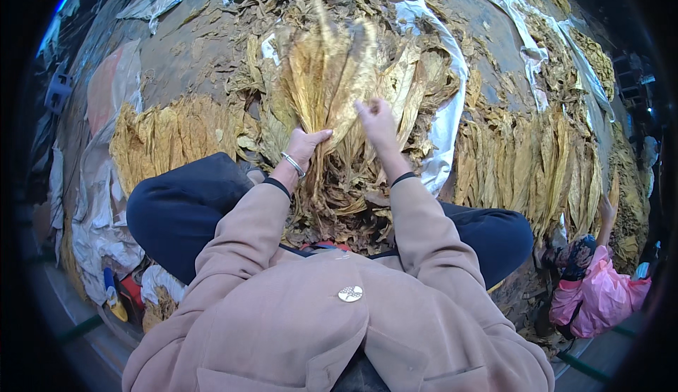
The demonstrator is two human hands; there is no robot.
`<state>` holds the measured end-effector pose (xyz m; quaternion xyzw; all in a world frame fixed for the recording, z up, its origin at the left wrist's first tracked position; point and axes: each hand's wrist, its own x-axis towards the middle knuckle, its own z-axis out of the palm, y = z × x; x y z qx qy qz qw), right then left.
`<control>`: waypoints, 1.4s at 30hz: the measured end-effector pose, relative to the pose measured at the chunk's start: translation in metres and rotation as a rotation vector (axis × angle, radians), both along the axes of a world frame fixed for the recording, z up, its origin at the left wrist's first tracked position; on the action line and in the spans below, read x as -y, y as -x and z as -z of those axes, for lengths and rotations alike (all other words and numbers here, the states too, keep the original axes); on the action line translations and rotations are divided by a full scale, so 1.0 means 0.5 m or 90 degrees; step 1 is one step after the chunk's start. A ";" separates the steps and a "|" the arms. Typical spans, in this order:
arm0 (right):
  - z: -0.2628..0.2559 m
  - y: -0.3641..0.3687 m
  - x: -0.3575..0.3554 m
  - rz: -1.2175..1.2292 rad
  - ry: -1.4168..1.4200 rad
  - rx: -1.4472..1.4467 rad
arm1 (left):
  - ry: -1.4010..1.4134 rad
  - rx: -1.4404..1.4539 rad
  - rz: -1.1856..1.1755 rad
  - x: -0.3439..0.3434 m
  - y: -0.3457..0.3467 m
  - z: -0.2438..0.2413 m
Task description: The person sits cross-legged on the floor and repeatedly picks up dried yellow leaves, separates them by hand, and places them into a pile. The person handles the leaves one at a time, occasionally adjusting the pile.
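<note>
My left hand (305,145), with a metal bangle at the wrist, grips a fan of dried yellow-brown leaves (312,79), which look like tobacco, by their narrow stalk ends. The broad tips point away from me and the upper ones are blurred. My right hand (380,126) is just right of the fan at a leaf's edge, fingers curled; whether it pinches the leaf cannot be told. Beneath both hands, between my crossed legs, lies a loose heap of crumpled darker leaves (339,201). Paler flat leaves (408,85) rest beyond my right hand.
Rows of yellow leaves lie at left (175,132) and right (524,164). A white plastic sheet strip (450,90) curves along the heap's right side. White sacking (100,217) covers the left floor. Another person in pink (598,291) sits at lower right, one hand raised to the leaves.
</note>
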<state>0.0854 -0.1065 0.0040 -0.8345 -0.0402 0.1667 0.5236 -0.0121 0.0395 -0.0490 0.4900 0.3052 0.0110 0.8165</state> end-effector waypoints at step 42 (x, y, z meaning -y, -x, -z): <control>0.214 -0.503 0.102 0.014 0.059 0.175 | 0.044 -0.195 0.020 0.011 -0.119 0.183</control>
